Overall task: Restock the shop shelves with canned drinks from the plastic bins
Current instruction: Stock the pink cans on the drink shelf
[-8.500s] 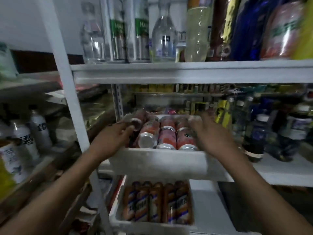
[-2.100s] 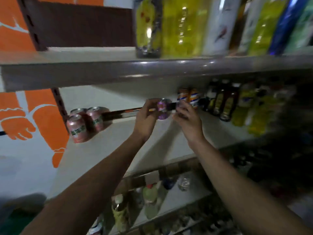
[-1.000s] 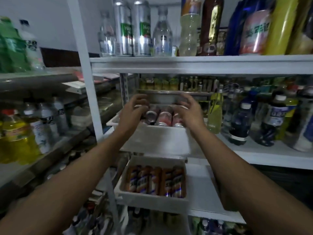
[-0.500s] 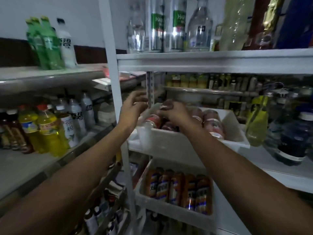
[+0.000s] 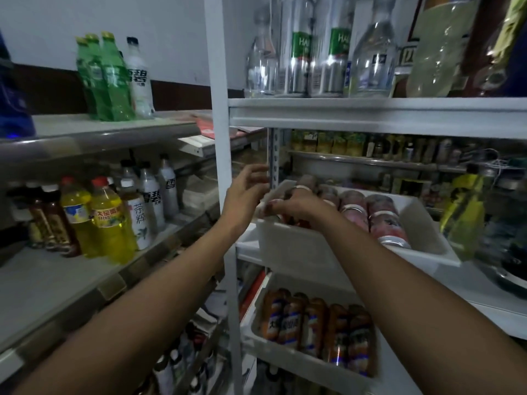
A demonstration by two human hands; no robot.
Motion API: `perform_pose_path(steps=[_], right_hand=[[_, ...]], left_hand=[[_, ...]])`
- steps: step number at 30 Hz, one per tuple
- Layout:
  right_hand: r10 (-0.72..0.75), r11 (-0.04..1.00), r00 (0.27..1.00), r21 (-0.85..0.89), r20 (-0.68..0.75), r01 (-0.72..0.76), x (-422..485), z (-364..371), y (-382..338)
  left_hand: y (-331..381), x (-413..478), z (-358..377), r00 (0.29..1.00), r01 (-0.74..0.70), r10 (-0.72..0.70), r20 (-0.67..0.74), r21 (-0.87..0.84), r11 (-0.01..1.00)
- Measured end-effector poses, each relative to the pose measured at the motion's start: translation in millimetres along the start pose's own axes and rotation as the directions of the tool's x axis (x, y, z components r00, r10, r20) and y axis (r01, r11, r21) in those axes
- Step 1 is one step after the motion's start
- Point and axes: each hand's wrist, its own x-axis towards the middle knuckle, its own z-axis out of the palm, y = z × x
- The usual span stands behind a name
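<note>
Head view shows the left hand (image 5: 245, 192) at the near-left corner of the upper plastic bin (image 5: 299, 243), its fingers loosely spread and holding nothing visible. The right hand (image 5: 296, 206) curls down over the pink cans (image 5: 379, 220) lying in that corner, and I cannot tell whether it already grips one. The bin seems to jut past its shelf edge, so a hard tug on a wedged can could tip it or drag it off, and cans lying on their sides would likely roll. A lifted can could also knock the white upright post (image 5: 219, 138) at 9 o'clock of the hands. Around them are green bottles (image 5: 99, 78) at 10 o'clock, yellow bottles (image 5: 105, 220) at 8 o'clock, and a lower bin (image 5: 285, 363) of orange-and-blue cans (image 5: 310, 326) at 6 o'clock. A yellow-green bottle (image 5: 462, 212) stands at 3 o'clock, just beside the upper bin.
</note>
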Motion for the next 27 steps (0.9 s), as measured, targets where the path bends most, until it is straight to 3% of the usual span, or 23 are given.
perform_pose_path(steps=[6,11,14,16,18,21,23,27], right_hand=[[-0.005,0.997,0.999,0.074,-0.047,0.009,-6,0,2],[0.118,0.937,0.993,0.33,0.012,-0.115,-11,-12,4],[0.223,0.79,0.973,0.575,0.051,-0.212,-20,-24,5],[0.236,0.633,0.962,0.73,0.134,-0.257,-28,-32,3],[0.18,0.464,0.957,0.838,0.228,-0.287,-37,-38,1],[0.068,0.247,0.965,0.933,0.255,-0.264,-43,-42,0],[0.015,0.21,0.971,0.949,0.238,-0.236,-45,-41,-1],[-0.022,0.265,0.978,0.945,0.206,-0.193,-51,-35,0]], left_hand=[[9,-8,-8,1.0,-0.016,0.016,0.0,0.004,1.0],[14,-13,-13,0.999,-0.035,0.035,-0.002,0.022,0.999],[17,-18,-15,0.999,-0.04,0.04,0.001,0.039,0.998],[18,-18,-14,0.999,-0.037,0.037,0.003,0.037,0.999],[19,-19,-12,1.0,-0.023,0.023,-0.004,0.03,0.999],[20,-18,-8,1.0,-0.021,0.021,-0.004,0.018,1.0],[23,-19,-6,1.0,-0.013,0.013,-0.005,0.009,1.0],[27,-24,-8,1.0,-0.017,0.017,0.009,0.016,1.0]])
